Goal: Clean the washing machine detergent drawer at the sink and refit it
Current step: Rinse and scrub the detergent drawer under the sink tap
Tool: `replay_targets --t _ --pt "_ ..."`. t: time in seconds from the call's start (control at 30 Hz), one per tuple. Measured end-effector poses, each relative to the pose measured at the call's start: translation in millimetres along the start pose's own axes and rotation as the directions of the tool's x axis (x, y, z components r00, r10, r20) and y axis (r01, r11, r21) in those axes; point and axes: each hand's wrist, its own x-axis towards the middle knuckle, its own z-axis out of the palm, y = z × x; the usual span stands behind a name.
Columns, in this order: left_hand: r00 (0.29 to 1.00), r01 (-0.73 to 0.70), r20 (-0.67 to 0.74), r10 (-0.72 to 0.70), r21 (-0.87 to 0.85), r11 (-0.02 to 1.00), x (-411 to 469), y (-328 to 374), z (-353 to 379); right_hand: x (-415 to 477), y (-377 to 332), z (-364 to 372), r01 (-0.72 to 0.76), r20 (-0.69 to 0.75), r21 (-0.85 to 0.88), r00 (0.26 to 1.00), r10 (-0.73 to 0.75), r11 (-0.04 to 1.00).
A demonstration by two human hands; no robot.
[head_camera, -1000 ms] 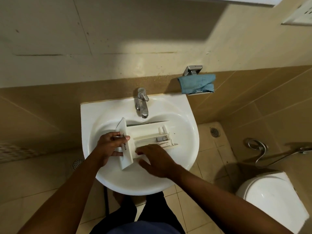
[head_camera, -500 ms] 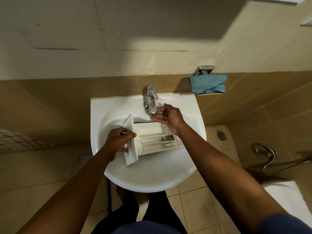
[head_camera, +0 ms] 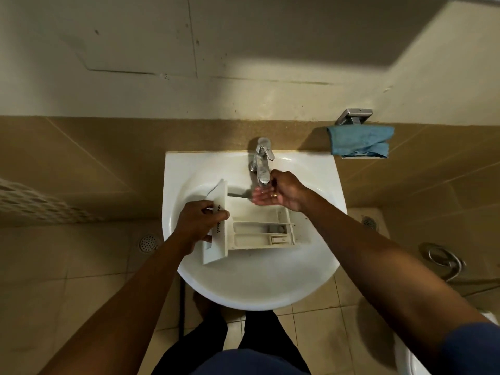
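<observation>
The person wears a blue top (head_camera: 251, 364), dark trousers (head_camera: 259, 328) and a gold ring (head_camera: 274, 195) (right hand (head_camera: 284, 192)).

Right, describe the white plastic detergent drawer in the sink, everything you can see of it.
The white plastic detergent drawer lies open side up in the white ceramic basin, flat front panel to the left, tray running right below the chrome tap. The off-white tray looks grimy, split into long compartments, a grey insert at its end. The left hand grips the lettered panel.
</observation>
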Motion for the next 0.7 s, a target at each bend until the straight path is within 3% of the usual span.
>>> replay_targets --t 0.07,0.17,0.2,0.23,0.3,0.37,0.4,0.47,0.57,0.63,0.7 --pt "1.0 -0.008 -0.016 0.008 0.01 1.0 0.8 -0.3 2.8 -0.6 7.1 -11.3 0.023 -0.052 -0.272 0.998 -0.039 0.962" --pt "0.999 -0.003 -0.035 0.004 0.02 1.0 2.6 -1.7 4.6 4.1 36.6 -14.7 0.092 0.012 -0.422 0.995 -0.096 0.902" --pt "0.999 0.0 -0.04 0.001 0.024 1.0 2.7 -1.6 5.0 8.1 50.9 -15.3 0.137 0.043 -0.526 0.99 -0.134 0.839" --pt "0.999 0.0 -0.044 0.001 0.029 1.0 2.0 -1.6 5.1 9.7 63.1 -16.8 0.179 0.088 -0.675 0.983 -0.163 0.716" --pt "0.999 -0.001 -0.048 0.003 0.041 0.999 2.0 -2.2 5.1 8.4 77.4 -27.1 0.229 0.172 -0.908 0.967 -0.186 0.352" --pt "0.999 0.007 -0.053 -0.004 0.047 0.999 2.3 -2.9 5.7 2.7 77.9 -36.4 0.193 0.182 -0.98 0.966 -0.182 0.042" --pt "0.998 0.01 -0.056 -0.007 0.054 0.999 1.6 -2.6 6.4 -0.5 76.9 -35.8 0.166 0.176 -0.984 0.961 -0.211 -0.061" --pt "0.998 0.019 -0.065 -0.016 0.049 0.999 1.5 -2.9 7.8 -5.8 82.5 -23.9 0.173 0.207 -0.977 0.919 -0.335 -0.127" --pt "0.998 0.013 -0.06 -0.011 0.046 0.999 1.7 -3.7 8.1 -17.5 99.0 -7.4 0.291 0.256 -0.956 0.892 -0.373 0.039" --pt "0.998 0.014 -0.055 -0.011 0.056 0.998 3.1 -4.1 8.6 -22.2 98.5 -12.6 0.289 0.277 -0.957 0.895 -0.349 -0.018" --pt "0.999 0.006 -0.035 -0.003 0.075 0.997 2.9 -2.4 10.1 -26.1 88.3 -21.5 0.189 0.213 -0.977 0.91 -0.356 -0.103"
